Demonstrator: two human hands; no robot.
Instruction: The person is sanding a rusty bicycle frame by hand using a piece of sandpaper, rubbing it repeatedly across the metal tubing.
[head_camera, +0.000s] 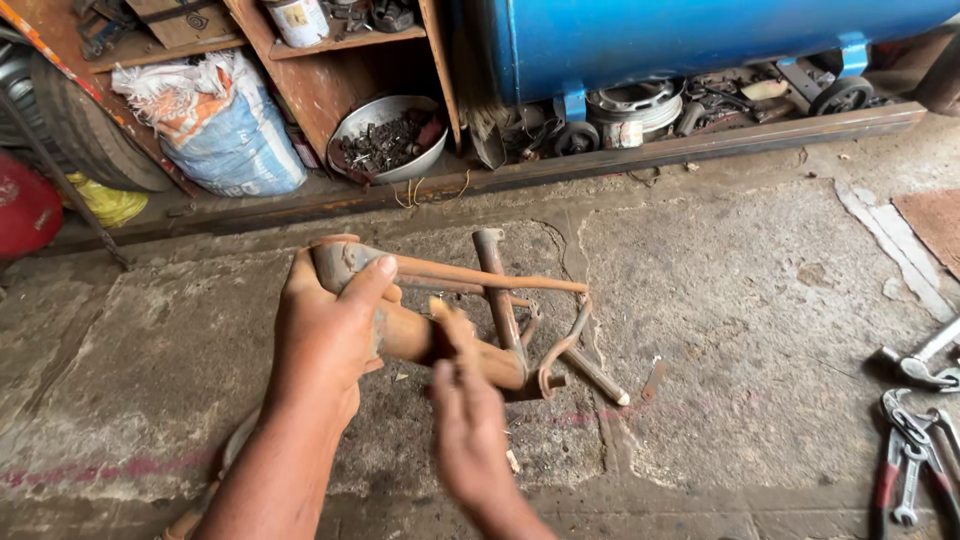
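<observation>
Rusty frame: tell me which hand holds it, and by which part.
The left hand holds the rusty bicycle frame with its grip wrapped around the head tube end. The right hand is blurred; it touches the thick lower tube.

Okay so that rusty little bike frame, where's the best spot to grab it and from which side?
Probably the thick lower tube of the frame, from above and the near side. It is the fattest, plainest stretch and sits near the middle, so it should balance. The left hand already wraps the head end; the thin curved stays look awkward to grip.

Left hand (325, 325) gripping, fingers curled; right hand (465, 420) blurred, fingers extended upward.
</observation>
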